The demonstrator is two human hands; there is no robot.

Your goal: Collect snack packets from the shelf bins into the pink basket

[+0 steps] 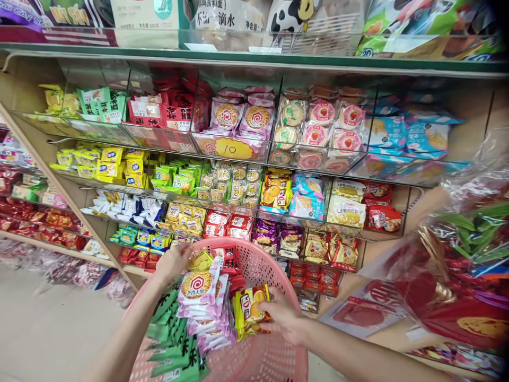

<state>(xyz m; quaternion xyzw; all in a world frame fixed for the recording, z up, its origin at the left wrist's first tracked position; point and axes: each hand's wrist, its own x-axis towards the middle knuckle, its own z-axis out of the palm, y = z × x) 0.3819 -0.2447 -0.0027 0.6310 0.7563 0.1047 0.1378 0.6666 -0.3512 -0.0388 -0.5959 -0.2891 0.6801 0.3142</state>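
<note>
A pink plastic basket [260,265] sits low in the middle, filled with snack packets. My left hand [172,261] grips its far left rim, fingers curled over the edge. My right hand [283,318] is inside the basket, closed on a yellow and red snack packet [249,313]. Pink and white packets [201,297] with a red spiral mark lie piled in the basket's centre. Green packets [169,334] are stacked along its left side.
Tiered clear bins of wrapped snacks fill the shelf [254,159] ahead, one with a yellow "10" tag [229,149]. A clear bag of red and green sweets [461,265] hangs at the right. More shelves [27,207] run off to the left above a pale floor.
</note>
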